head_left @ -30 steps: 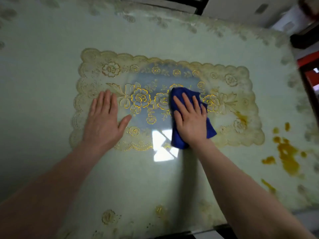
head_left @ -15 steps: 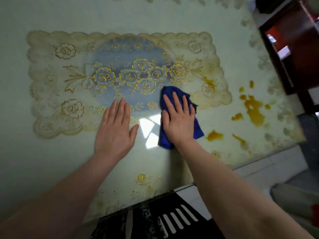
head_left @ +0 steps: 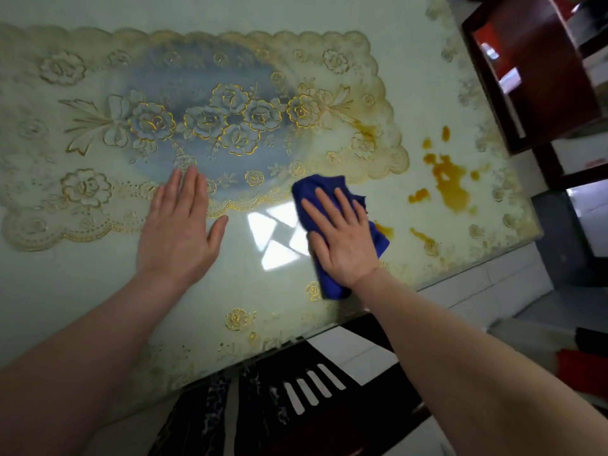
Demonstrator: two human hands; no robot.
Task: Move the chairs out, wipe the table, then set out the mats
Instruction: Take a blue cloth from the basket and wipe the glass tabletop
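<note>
My right hand lies flat with straight fingers on a blue cloth, pressing it onto the glass-topped table near its front right part. My left hand rests flat on the glass beside it, fingers reaching over the lower edge of the lace mat with gold and blue roses that lies under the glass. Orange stains mark the table to the right of the cloth.
A dark red wooden chair stands off the table's right end. A dark slatted chair back shows below the near table edge. White floor tiles lie beyond the table's corner. A red object sits at the right edge.
My right hand has slid the blue cloth toward the near right part of the table, closer to the orange stains. My left hand shifted along with it, off the mat's middle.
</note>
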